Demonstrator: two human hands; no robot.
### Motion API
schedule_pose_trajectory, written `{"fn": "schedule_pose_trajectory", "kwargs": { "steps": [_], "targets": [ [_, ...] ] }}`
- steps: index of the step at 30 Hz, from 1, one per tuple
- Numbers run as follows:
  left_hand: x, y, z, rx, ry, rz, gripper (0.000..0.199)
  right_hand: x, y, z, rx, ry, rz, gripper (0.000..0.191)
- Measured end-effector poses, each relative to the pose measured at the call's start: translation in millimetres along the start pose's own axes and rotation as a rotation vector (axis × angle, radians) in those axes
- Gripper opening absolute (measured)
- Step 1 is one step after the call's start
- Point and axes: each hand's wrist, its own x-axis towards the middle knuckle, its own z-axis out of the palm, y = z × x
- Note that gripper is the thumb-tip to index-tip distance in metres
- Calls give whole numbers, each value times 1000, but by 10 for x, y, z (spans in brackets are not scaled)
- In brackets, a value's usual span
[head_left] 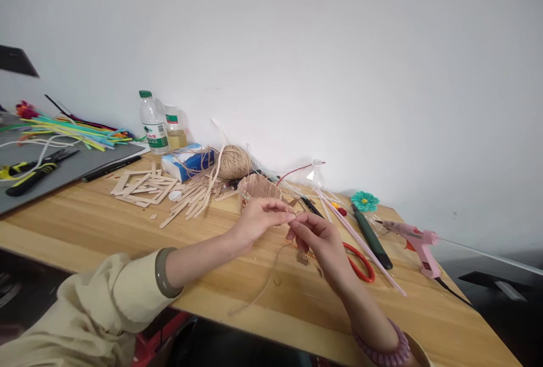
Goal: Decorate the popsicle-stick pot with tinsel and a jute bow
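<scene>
Well to the left of the grip formed by the left hand [257, 220] and the right hand [324, 242], pliers [31, 179] lie on a grey mat [95, 160], apart from the finer material. Nearer the grip, wooden sticks [186, 203] spread over the table [68, 231]; behind them rests a twine ball [235, 162], and a scalloped container [258, 185] stands just beyond the left hand. At centre, the fingertips of both hands meet, pinching what appears to be a twine strand [270, 277], whose lower length trails from beneath the grip onto the table, toward the near left. The paired pinch presumably lets each hand steady one side of so thin a thing. Right of the grip, scissors [370, 270] lie partly hidden by the right hand, perhaps for easy reach; beyond them rest a green cutter [373, 238] and, farthest right, a pink glue gun [426, 252], its cable leading away, probably to stay clear of the hands.
</scene>
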Motion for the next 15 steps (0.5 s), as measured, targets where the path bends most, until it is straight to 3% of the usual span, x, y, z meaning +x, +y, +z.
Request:
{"fn": "schedule_pose_trajectory", "kwargs": {
  "steps": [2, 6, 8, 11, 15],
  "targets": [
    [-2, -3, 0, 9, 6, -5, 14, -8, 15, -1, -26, 49, -55, 17],
    [-4, -17, -8, 37, 33, -33, 13, -29, 31, -17, -253, 221, -312, 22],
    [-5, -23, -10, 28, 13, -34, 11, -35, 23, -27, -388, 242, -385, 13],
    [-8, -29, -9, 9, -7, -20, 10, -35, 1, -32, -464, 226, -383, 12],
    [-10, -37, -6, 2, -6, 6, 13, -30, -13, -23, -358, 203, -315, 17]
  ]
}}
